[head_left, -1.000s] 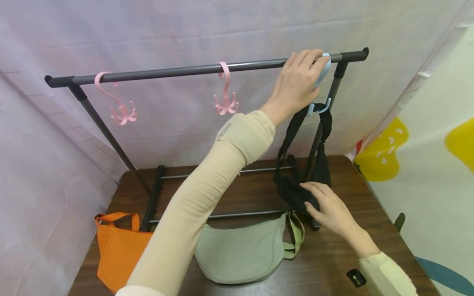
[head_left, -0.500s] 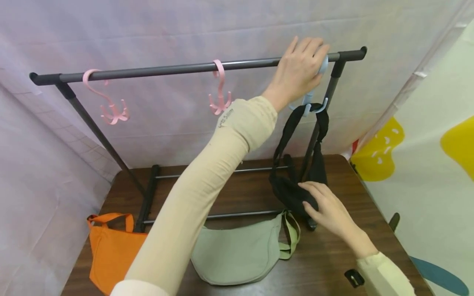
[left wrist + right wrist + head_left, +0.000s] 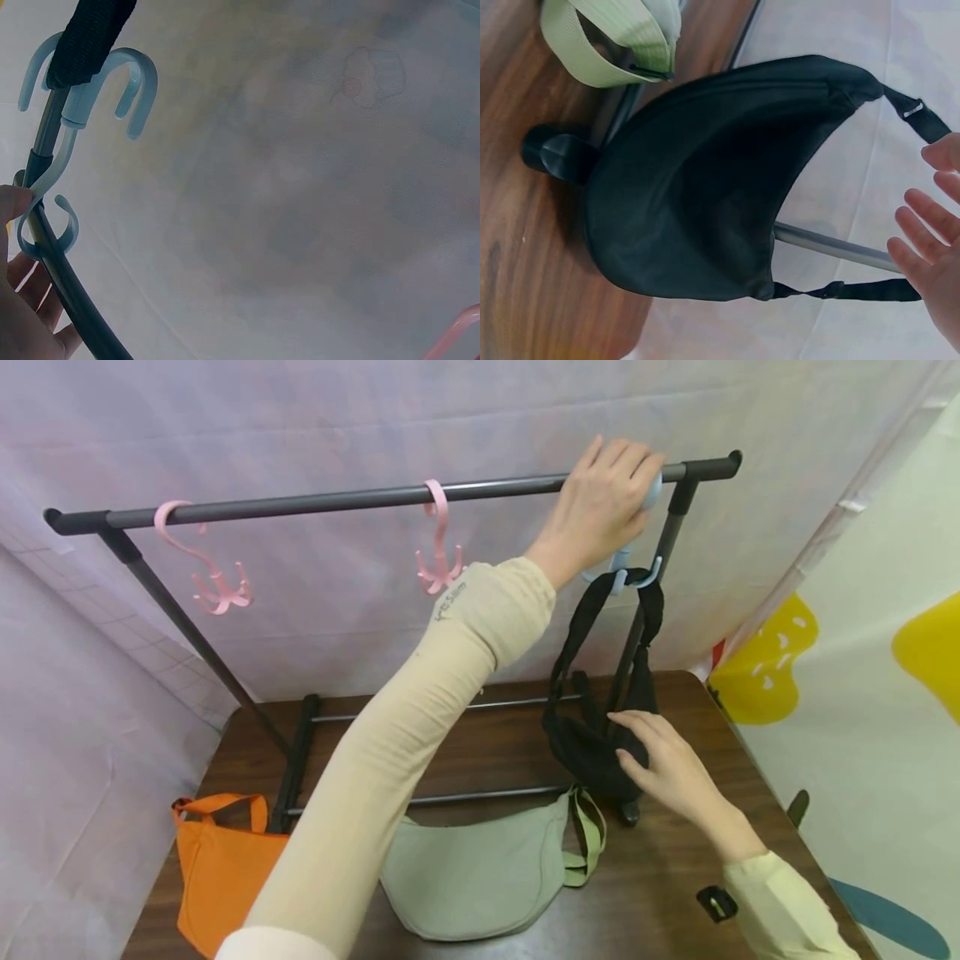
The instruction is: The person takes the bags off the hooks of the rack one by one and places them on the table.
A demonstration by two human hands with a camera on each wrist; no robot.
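Since a moment ago we have hardly moved. Our right hand (image 3: 671,764) has slid a little up the black bag (image 3: 592,752), and the rack sits a bit more to the left in the head view. Our left hand (image 3: 603,510) stays up on the bar.

Our left arm reaches up across the middle of the head view. The left hand is curled over the dark rail (image 3: 337,502) near the upper right, and its fingers hold the top of the blue hook (image 3: 45,187). In the left wrist view, the hook's loop goes round the rail and a fingertip presses on it. Lower down, the hook's prongs carry the black strap (image 3: 581,618).

Our right hand is low and to the right. Its fingers are straight and spread, and they rest flat on the side of the black bag without grabbing it. In the right wrist view, the fingers (image 3: 930,240) are apart from the bag at the right edge.

The black bag hangs from the blue hook, just beside the rack's right post (image 3: 652,602), near the brown table (image 3: 675,893).

Two pink hooks (image 3: 438,539) hang on the rail at the upper left and the middle, well apart. A green bag (image 3: 480,877) lies just below the black bag. An orange bag (image 3: 221,868) sits at the lower left, at the table's edge.
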